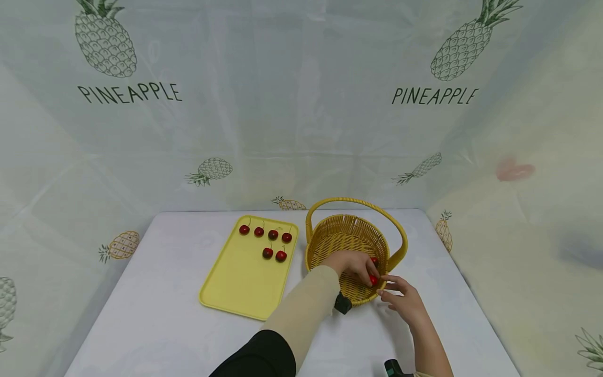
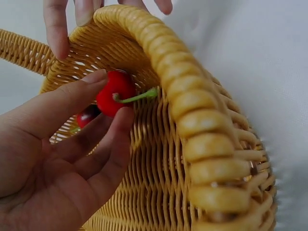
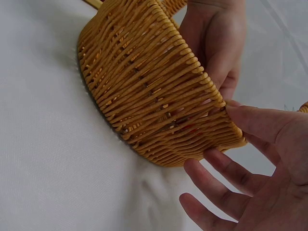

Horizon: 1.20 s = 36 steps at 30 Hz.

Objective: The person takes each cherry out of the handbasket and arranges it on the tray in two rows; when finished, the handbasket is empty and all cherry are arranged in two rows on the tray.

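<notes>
A yellow wicker basket point(image 1: 348, 235) with an arched handle point(image 1: 356, 200) stands on the white table, slightly tilted. My left hand point(image 1: 354, 263) reaches inside it. Thumb and fingers of that hand pinch a red cherry point(image 2: 114, 94) with a green stem, close to the basket's inner wall. Behind those fingers a darker cherry point(image 2: 87, 115) lies partly hidden. At the basket's near right side, my right hand point(image 1: 404, 302) pinches the rim, its thumb point(image 3: 260, 120) over the edge and some fingers against the outer weave.
Left of the basket lies a yellow tray point(image 1: 231, 283). Several dark red cherries point(image 1: 267, 253) with stems sit in rows in its upper part. The white table point(image 1: 155, 314) backs onto a pineapple-print cloth point(image 1: 292, 104). My left forearm crosses in front of the tray's lower right corner.
</notes>
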Each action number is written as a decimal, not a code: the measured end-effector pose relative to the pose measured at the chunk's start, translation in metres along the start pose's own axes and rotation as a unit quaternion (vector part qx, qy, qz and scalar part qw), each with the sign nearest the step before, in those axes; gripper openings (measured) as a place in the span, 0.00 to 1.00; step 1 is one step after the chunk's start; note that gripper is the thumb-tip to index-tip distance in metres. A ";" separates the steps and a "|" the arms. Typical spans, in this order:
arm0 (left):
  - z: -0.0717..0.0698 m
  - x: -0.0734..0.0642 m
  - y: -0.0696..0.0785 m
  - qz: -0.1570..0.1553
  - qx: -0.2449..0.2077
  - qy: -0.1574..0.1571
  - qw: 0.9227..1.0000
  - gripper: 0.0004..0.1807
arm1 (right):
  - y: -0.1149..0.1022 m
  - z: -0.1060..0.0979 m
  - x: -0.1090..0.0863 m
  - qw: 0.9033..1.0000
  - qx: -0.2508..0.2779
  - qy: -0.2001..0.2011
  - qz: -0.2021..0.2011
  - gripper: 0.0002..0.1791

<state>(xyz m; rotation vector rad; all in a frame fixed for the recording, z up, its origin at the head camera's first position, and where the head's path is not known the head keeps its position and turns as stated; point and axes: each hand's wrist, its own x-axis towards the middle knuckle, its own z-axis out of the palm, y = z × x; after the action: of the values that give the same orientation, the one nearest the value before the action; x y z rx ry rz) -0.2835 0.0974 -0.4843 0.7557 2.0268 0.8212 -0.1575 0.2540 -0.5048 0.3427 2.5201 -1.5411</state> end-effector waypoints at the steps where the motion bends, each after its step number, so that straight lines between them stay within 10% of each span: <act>1: 0.000 0.000 0.000 0.001 -0.005 0.002 1.000 0.18 | 0.000 0.000 0.000 1.000 0.000 0.000 -0.001 0.28; 15: -0.013 -0.019 -0.007 -0.013 0.025 0.117 0.993 0.08 | -0.001 -0.001 0.001 1.000 -0.001 0.000 -0.005 0.27; 36: -0.032 -0.069 -0.020 0.011 -0.059 0.144 0.988 0.14 | -0.001 0.000 0.000 1.000 -0.005 0.002 0.003 0.27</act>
<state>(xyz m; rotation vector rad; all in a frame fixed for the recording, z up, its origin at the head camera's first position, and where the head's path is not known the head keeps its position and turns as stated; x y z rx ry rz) -0.2805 0.0250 -0.4529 0.6214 2.2011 1.1068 -0.1579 0.2536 -0.5042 0.3525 2.5256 -1.5264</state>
